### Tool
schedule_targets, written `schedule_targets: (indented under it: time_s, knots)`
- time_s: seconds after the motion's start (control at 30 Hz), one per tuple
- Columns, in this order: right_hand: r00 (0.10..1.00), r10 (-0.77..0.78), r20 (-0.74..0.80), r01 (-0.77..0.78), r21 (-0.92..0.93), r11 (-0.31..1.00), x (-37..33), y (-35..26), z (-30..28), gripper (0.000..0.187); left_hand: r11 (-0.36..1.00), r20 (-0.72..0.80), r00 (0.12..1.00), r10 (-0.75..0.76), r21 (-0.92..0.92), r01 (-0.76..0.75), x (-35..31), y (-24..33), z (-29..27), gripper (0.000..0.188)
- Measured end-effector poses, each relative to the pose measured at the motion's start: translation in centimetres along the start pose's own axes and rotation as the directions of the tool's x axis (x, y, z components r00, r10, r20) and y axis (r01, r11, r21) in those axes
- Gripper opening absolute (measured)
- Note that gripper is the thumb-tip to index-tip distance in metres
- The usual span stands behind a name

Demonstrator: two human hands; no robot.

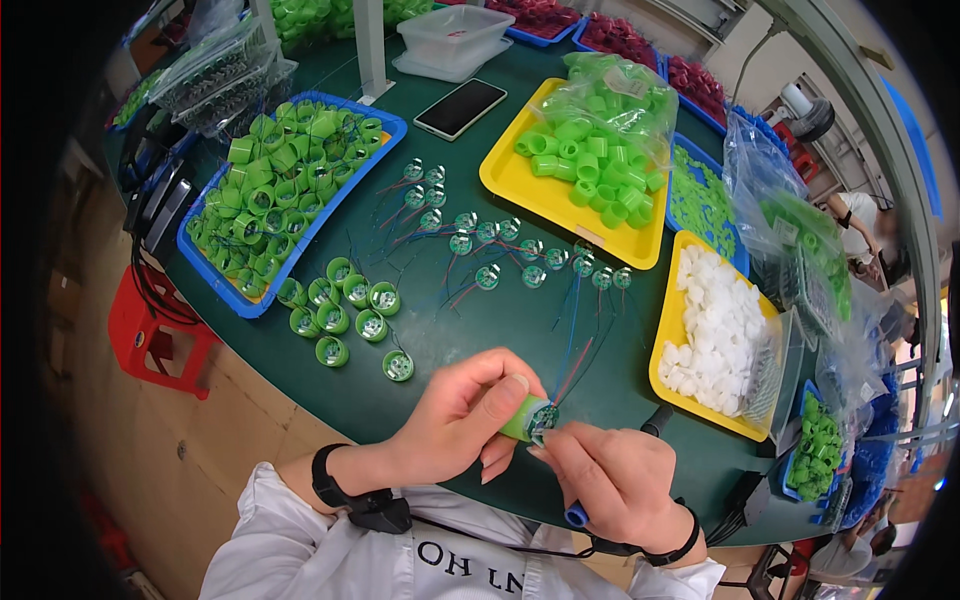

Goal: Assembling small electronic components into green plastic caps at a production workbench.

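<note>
My left hand point(468, 412) is closed around a short green plastic tube point(517, 421). A small round circuit board point(543, 418) sits at the tube's right end, and its red and dark wires point(573, 372) rise away from it. My right hand point(618, 478) has thumb and forefinger pinched at the board's edge; what lies between those fingertips is hidden. Across that palm runs a blue and black stick-like tool point(576, 515), mostly covered by the fingers. Beyond my hands lie several loose wired boards point(487, 277). To their left stand several green tubes with boards inside point(331, 351).
A blue tray point(388, 128) of green tubes is at left. At right are yellow trays of green tubes point(488, 172) and white pieces point(657, 372). A phone point(461, 109) lies near a metal post point(371, 50). A red stool point(150, 330) stands beyond the table's left edge.
</note>
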State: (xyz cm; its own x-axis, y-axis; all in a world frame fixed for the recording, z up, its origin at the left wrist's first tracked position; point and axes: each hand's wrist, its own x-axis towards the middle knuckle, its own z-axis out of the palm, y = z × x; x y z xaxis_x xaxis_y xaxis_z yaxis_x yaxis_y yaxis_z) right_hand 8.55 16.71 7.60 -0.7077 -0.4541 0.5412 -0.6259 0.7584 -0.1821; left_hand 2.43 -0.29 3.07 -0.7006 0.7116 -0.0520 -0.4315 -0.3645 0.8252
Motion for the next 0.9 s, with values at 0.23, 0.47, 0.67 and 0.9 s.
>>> schedule_targets:
  time_s: [0.23, 0.47, 0.67, 0.9]
  knots:
    - [0.983, -0.126, -0.132, 0.134, 0.054, 0.99, 0.1, 0.3, 0.6, 0.024, 0.994, -0.074, 0.993, 0.091, 0.069, -0.086, -0.2, 0.3, 1.0, 0.016]
    - [0.996, -0.07, -0.056, 0.076, 0.11, 0.991, -0.1, -0.1, 1.0, 0.023, 0.902, -0.154, 0.933, 0.325, 0.348, -0.256, 0.3, -1.1, 0.9, 0.025]
    - [0.99, 0.137, -0.029, -0.127, 0.23, 0.965, -0.3, 0.0, 1.4, 0.022, 0.916, -0.121, 0.956, 0.266, 0.34, -0.212, 0.7, -1.2, 1.0, 0.031]
    - [0.855, 0.518, -0.032, -0.413, 0.563, 0.716, -0.5, 0.3, 1.9, 0.012, 0.962, 0.025, 0.966, 0.257, -0.101, -0.253, 0.3, -1.5, 0.8, 0.032]
